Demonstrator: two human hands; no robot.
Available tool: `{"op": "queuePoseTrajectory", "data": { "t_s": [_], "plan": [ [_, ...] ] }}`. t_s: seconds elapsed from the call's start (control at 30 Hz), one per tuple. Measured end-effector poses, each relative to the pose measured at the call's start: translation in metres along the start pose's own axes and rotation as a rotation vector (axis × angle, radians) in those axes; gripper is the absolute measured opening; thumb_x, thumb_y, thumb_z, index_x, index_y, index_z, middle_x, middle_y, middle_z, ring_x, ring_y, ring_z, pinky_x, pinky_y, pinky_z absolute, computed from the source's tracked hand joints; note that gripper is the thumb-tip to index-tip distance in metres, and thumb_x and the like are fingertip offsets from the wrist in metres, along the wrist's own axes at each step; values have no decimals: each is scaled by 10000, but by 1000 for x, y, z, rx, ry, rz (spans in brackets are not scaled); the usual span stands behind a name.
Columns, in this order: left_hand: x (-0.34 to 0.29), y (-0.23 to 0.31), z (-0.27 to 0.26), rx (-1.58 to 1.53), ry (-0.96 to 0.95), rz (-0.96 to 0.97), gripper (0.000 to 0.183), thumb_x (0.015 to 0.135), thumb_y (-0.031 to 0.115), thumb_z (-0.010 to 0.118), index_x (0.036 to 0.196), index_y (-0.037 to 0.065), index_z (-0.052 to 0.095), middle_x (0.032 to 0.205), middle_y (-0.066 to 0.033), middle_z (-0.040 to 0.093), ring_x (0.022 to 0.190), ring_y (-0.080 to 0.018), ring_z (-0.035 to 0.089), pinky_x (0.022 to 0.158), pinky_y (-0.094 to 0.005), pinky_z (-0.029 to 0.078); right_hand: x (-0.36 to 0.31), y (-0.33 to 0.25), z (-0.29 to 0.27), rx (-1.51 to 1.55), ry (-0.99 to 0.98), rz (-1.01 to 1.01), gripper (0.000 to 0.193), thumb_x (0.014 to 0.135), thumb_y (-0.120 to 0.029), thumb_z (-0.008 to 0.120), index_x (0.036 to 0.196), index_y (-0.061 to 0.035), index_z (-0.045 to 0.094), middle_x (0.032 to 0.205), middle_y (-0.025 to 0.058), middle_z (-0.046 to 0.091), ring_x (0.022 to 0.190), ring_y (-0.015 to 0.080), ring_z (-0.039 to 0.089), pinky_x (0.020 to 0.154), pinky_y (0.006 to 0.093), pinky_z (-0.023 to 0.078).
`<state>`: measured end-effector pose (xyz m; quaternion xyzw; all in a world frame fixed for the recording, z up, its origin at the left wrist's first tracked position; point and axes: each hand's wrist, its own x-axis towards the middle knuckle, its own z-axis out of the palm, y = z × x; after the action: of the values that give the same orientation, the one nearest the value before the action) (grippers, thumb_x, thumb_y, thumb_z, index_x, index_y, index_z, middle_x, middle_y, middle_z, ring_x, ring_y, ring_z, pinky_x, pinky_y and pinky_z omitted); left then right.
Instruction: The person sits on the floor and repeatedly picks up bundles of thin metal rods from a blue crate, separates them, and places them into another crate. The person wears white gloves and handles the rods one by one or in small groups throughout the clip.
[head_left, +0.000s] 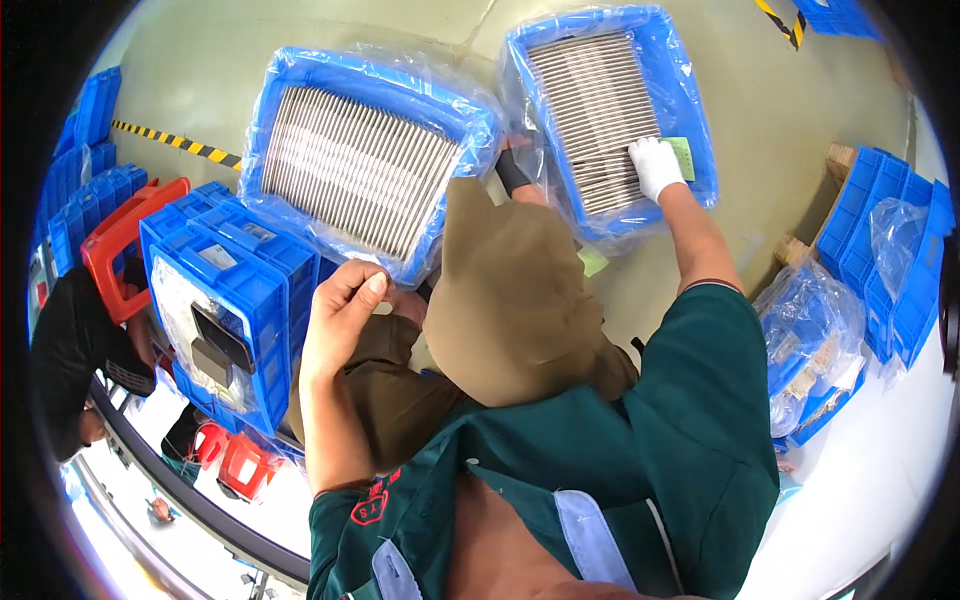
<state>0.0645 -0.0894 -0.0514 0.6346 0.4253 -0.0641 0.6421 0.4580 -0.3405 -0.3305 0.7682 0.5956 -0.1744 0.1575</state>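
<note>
In a blue plastic bin [690, 110] on the right, lined with clear film, lie several thin metal rods [595, 85] side by side. My right hand [657, 167], in a white glove, rests on these rods with its fingers curled down over them, next to a green card [682, 158]. The fingertips are partly hidden. My left hand [345, 308] is bare and raised in front of a second lined blue bin [310, 65], which holds another layer of metal rods [350, 165]. Its fingers are curled and the thumb presses against them; whatever they may enclose is hidden.
My bent legs [520, 300] in brown trousers are close to both bins. Stacked blue crates [225, 270] stand at the left, carrying a dark phone-like device [222, 337]. A red stool [115, 250] and a person in black [80, 350] are beyond. More blue crates [880, 240] stand right.
</note>
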Motion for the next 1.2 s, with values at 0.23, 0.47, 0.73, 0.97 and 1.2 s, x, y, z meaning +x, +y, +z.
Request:
{"op": "queuePoseTrajectory", "data": {
  "t_s": [0.23,0.47,0.73,0.97,1.2],
  "plan": [
    [3,5,-3,113,29,0,269,929,244,542,871,-14,592,813,-30,554,785,-122,501,740,-257,393,1,-8,28,87,-102,146,132,762,-67,537,797,-74,664,819,142,667,811,305,654,703,413,522],
    [-8,13,0,81,68,69,226,919,194,553,872,-23,596,780,-44,571,744,-124,531,706,-262,417,-15,-10,-3,194,-210,133,204,754,-73,511,901,-45,650,902,208,653,861,348,643,756,444,509],
    [-30,25,-1,36,149,111,267,889,220,604,955,-38,624,801,-100,616,702,-157,602,620,-285,478,-33,-40,-29,343,-469,265,471,768,-369,638,1145,-92,581,1096,224,611,1023,365,589,888,426,469],
    [-46,22,-14,104,139,203,279,904,239,585,940,-34,629,798,-42,582,758,-109,526,681,-268,438,-76,-44,-15,469,-225,304,500,809,-499,597,1013,-48,660,967,235,644,916,392,610,780,454,477],
    [-54,25,-26,75,167,311,302,902,279,584,926,-15,644,752,-44,596,738,-118,540,690,-270,445,-115,-66,-60,1131,-210,724,387,884,-433,562,960,-67,662,678,53,593,521,177,505,473,345,408]
  ]
}}
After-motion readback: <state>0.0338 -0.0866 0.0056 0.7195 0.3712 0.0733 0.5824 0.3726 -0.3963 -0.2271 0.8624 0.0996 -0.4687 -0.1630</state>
